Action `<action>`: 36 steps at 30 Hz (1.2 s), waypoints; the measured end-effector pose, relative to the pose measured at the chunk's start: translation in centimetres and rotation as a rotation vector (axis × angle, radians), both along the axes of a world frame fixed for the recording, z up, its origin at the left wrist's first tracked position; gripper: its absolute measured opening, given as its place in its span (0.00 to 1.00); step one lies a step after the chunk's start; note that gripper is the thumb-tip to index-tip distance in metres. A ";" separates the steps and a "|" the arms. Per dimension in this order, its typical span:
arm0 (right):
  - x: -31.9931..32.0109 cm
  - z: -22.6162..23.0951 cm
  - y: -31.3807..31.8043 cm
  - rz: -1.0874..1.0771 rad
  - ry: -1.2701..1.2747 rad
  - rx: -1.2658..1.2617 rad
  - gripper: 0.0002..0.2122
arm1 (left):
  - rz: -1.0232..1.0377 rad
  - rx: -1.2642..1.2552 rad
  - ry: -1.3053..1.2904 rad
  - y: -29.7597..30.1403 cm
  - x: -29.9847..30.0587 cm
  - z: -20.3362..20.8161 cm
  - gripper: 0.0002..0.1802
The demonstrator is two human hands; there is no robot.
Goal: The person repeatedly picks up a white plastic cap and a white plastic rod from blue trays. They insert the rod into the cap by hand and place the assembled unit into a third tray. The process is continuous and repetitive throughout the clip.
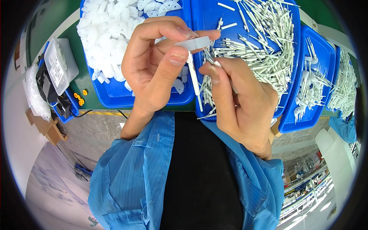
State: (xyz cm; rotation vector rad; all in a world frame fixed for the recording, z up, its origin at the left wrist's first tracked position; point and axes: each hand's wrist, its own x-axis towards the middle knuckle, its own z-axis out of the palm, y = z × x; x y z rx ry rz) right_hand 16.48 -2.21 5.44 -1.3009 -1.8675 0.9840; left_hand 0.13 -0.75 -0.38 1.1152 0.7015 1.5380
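Between the thumb and fingers of my left hand (153, 61) is a translucent white plastic piece (195, 43), seen nearly edge-on. A slim white rod (193, 73) extends downward below the piece; whether it is joined to it I cannot tell. My right hand (243, 94), just to the right, pinches a thin white rod with a metal tip (209, 57) between thumb and index finger. That tip reaches up to the plastic piece. Both hands are above the adjoining edges of two blue trays.
The left blue tray (115, 100) holds many white half-round plastic pieces (107, 34). Slim white rods (264, 53) fill the right blue tray (297, 23). Farther right, another blue tray (285, 126) contains rods with plastic pieces. Orange-yellow caps (79, 99) lie beside a clear box (63, 63).
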 end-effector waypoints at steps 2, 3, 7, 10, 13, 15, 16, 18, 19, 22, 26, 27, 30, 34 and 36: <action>0.1 0.0 -0.1 -0.007 -0.003 0.032 0.04 | -0.016 0.050 -0.067 0.2 0.2 -0.2 0.11; 0.1 -0.1 -0.2 -0.019 -0.019 0.053 0.04 | -0.014 0.065 -0.072 0.2 0.4 -0.2 0.11; -0.1 -0.5 -0.5 -0.012 -0.103 0.119 0.04 | -0.027 0.171 -0.082 0.7 0.7 -0.5 0.11; -0.1 -0.2 -0.5 0.008 -0.075 0.060 0.03 | -0.024 0.138 -0.048 0.3 0.6 -0.2 0.13; -0.2 0.2 -0.6 -0.048 -0.070 0.072 0.03 | -0.012 0.166 0.023 0.3 0.2 -0.5 0.15; -0.2 0.3 -0.8 -0.069 -0.112 0.041 0.03 | 0.013 0.145 -0.009 0.1 0.5 -0.4 0.16; -0.1 0.3 -0.8 -0.059 -0.107 0.050 0.04 | 0.028 0.134 -0.024 0.0 0.7 -0.3 0.16; 0.0 0.3 -0.8 -0.042 -0.092 0.067 0.04 | -0.004 -0.026 -0.035 -0.4 0.7 0.3 0.17; 0.1 0.2 -0.7 -0.036 -0.083 0.075 0.05 | -0.019 -0.061 -0.036 -0.5 0.7 0.4 0.17; 0.3 0.3 -0.7 -0.036 -0.062 0.072 0.05 | -0.052 -0.069 -0.017 -0.3 0.3 0.4 0.18; 0.5 0.4 -0.7 -0.019 -0.087 0.038 0.05 | -0.015 -0.012 0.089 0.0 0.2 0.6 0.18; 0.5 0.4 -0.8 -0.010 -0.100 0.039 0.05 | -0.007 -0.008 0.109 0.0 0.2 0.7 0.18; 0.4 0.8 -0.6 -0.045 -0.084 0.061 0.05 | 0.018 0.017 0.139 0.0 0.7 1.1 0.18; 0.4 0.2 -0.3 -0.038 -0.008 0.087 0.05 | 0.024 -0.059 -0.023 -0.1 1.8 1.2 0.20; 0.7 0.5 -0.1 -0.001 0.036 -0.007 0.05 | -0.044 0.129 -0.067 0.7 1.0 0.4 0.16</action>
